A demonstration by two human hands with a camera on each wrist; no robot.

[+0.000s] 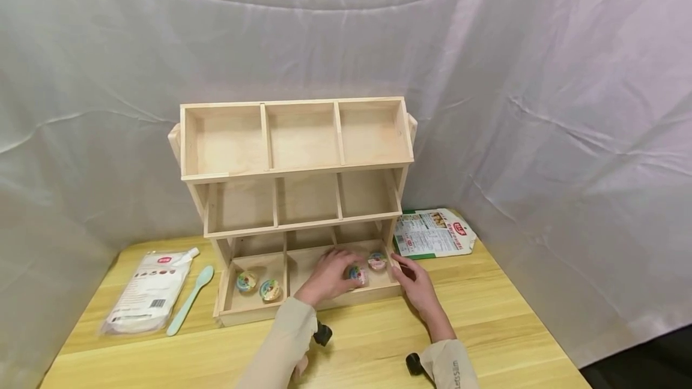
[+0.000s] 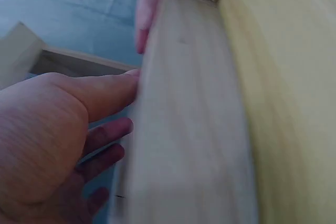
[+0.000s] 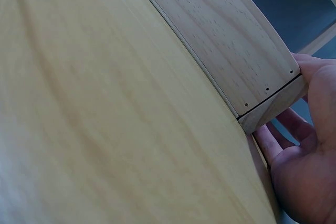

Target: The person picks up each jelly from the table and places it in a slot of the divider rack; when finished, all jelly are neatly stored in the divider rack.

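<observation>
A three-tier wooden rack (image 1: 300, 168) stands on the table, each tier split into compartments. In the lowest tier's right compartment, my left hand (image 1: 331, 274) has thumb and forefinger around a small jelly cup (image 1: 357, 275). A second cup with a pink edge (image 1: 376, 260) sits just right of it. The left wrist view shows my left hand (image 2: 47, 140) behind the front board (image 2: 189, 108), which hides the cup. My right hand (image 1: 416, 286) grips the bottom tier's right end, thumb at the top edge; the right wrist view shows that hand (image 3: 310, 145) around the corner.
Two more small cups, one at the left (image 1: 246, 281) and one beside it (image 1: 270, 290), lie in the bottom left compartment. Left of the rack are a white spouted pouch (image 1: 148, 293) and a pale green spoon (image 1: 190, 300). A green-and-white packet (image 1: 432, 234) lies behind right.
</observation>
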